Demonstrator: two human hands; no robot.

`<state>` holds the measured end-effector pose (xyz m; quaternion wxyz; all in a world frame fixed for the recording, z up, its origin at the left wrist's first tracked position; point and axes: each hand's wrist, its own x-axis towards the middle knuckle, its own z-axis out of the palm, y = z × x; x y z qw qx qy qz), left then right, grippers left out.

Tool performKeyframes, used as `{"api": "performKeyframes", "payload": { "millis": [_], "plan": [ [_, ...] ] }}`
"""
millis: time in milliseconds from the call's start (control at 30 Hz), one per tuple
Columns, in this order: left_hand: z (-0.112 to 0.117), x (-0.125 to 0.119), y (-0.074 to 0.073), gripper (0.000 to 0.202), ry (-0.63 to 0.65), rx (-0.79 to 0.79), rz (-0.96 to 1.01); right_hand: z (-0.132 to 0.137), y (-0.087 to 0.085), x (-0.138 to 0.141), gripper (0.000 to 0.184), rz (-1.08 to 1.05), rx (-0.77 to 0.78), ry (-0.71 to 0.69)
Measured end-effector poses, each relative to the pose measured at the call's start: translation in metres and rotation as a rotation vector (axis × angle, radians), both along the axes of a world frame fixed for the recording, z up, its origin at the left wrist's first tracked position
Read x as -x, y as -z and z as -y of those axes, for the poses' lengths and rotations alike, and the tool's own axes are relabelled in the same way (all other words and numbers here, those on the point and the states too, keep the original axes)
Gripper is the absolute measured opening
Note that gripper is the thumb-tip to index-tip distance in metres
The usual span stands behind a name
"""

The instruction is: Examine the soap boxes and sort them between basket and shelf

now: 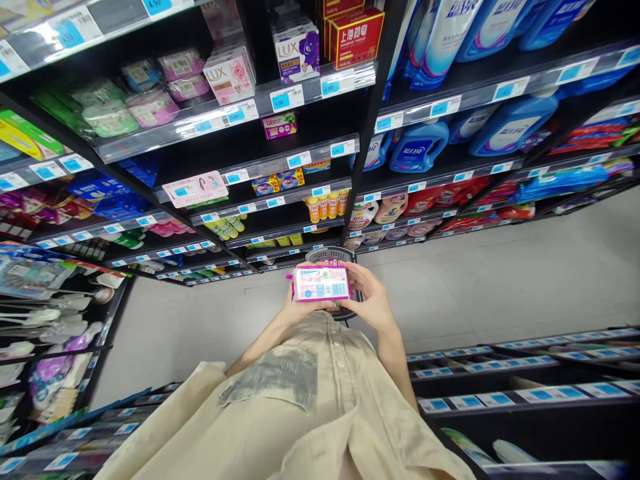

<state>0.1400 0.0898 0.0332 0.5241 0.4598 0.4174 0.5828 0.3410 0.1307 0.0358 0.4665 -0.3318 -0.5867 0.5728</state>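
Between my two hands is a pink and white packaged bar of soap point(321, 284), its printed back with a barcode turned up toward me. My left hand point(295, 303) holds its left end, the fingers partly hidden behind the package. My right hand point(369, 293) grips the right end, thumb below and fingers along the upper edge. Just beneath the package, a grey shopping basket point(330, 253) shows its rim; most of what lies inside is hidden. On the shelf ahead sits a similar purple-pink soap pack point(279, 125).
Shelves point(310, 87) of boxed soaps rise in front of me. Blue detergent bottles point(419, 148) stand to the right. Hanging utensils point(50, 313) line the left side. More shelving point(500, 400) is close behind at the right. Grey floor point(450, 280) runs between them.
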Motion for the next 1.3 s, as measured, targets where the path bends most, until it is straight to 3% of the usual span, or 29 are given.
{"api": "performKeyframes", "payload": {
  "millis": [100,233,333,433,533,633,800,967,1167,1300],
  "plan": [
    [-0.003,0.002,-0.002,0.091,-0.070,-0.097,-0.088,-0.004,0.007,0.002,0.077,0.036,0.106,-0.047],
    [-0.005,0.006,-0.012,0.069,-0.144,-0.295,-0.514,-0.004,0.023,0.009,0.091,-0.074,0.235,-0.280],
    [-0.004,0.004,-0.023,0.059,-0.107,-0.397,-0.833,0.000,0.028,0.017,0.096,-0.154,0.277,-0.346],
    [-0.006,-0.001,-0.033,0.060,-0.018,-0.417,-0.981,0.005,0.031,0.023,0.096,-0.206,0.396,-0.320],
    [-0.009,-0.005,-0.038,0.067,0.073,-0.432,-0.969,0.007,0.038,0.023,0.096,-0.327,0.587,-0.267],
    [-0.013,-0.005,-0.039,0.071,0.102,-0.466,-0.944,0.008,0.045,0.018,0.098,-0.420,0.676,-0.207],
    [-0.018,-0.002,-0.043,0.071,0.074,-0.510,-0.905,0.007,0.034,0.010,0.108,-0.545,0.633,-0.134],
    [-0.016,-0.001,-0.048,0.071,0.027,-0.455,-0.781,0.003,0.016,0.009,0.110,-0.637,0.576,-0.244],
    [-0.015,-0.001,-0.040,0.070,-0.012,-0.521,-0.791,0.005,0.028,0.004,0.112,-0.618,0.550,-0.252],
    [-0.016,0.000,-0.043,0.067,0.014,-0.527,-0.758,0.006,0.035,0.001,0.117,-0.584,0.520,-0.236]
  ]
}}
